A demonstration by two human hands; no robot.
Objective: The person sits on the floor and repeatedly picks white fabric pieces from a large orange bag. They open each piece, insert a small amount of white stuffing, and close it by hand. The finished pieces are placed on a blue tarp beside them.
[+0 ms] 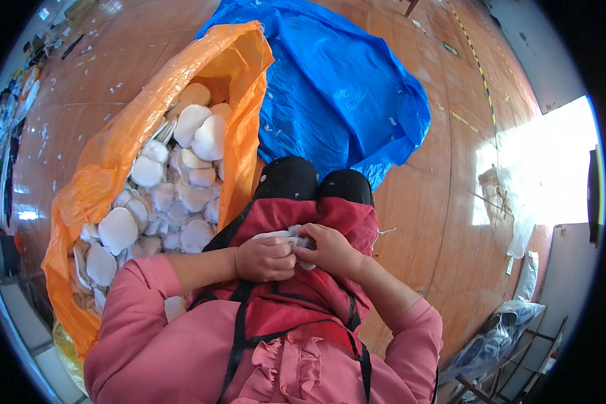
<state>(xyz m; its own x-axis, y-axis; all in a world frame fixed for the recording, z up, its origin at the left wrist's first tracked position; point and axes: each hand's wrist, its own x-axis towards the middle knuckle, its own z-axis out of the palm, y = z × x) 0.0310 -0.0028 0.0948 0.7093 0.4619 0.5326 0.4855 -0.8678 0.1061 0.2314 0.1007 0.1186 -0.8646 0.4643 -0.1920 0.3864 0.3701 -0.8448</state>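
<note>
Over my lap, my left hand [266,260] is closed in a fist around a small white soft pad [276,235]. My right hand [330,250] pinches the same pale bundle from the other side, thumb and fingers pressed together. Greyish fluff shows between the hands; my fingers cover most of the pad, so its full shape is hidden. To the left, an orange sack [81,195] lies wide open, with many round white pads [118,230] heaped loosely inside. A red apron [343,219] spreads under both hands.
A large blue plastic sheet or sack [330,87] lies on the brown floor [424,222] beyond my knees. Piled goods [20,101] line the far left wall. At the lower right, a metal frame [512,370] stands beside a clear plastic bag [495,333] with dark contents.
</note>
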